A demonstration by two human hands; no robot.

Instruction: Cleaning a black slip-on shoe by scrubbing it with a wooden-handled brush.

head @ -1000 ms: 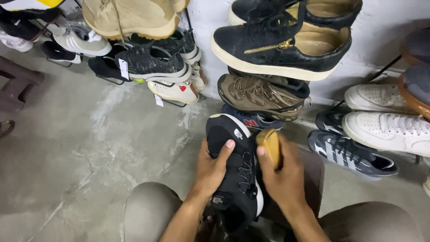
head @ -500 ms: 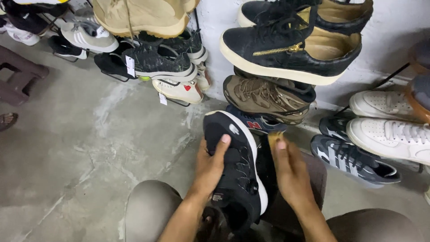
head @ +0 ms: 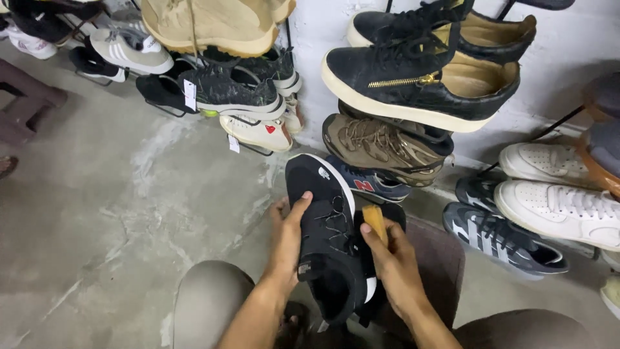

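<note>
Bare concrete floor [head: 116,213] lined with shoes against a white wall [head: 555,58]; my left hand [head: 287,242] curls around the black sneaker [head: 329,239], steadying it over my lap; my right hand [head: 394,258] pinches a wooden brush [head: 376,223] against its side.

sneaker [head: 329,232] between hands | brush [head: 375,223] right | shoe rack [head: 400,103] behind

Bare forearms, no sleeves in view — left hand [head: 289,240] and right hand [head: 392,260] ungloved; trousers [head: 206,304] look grey-olive, perhaps
</note>
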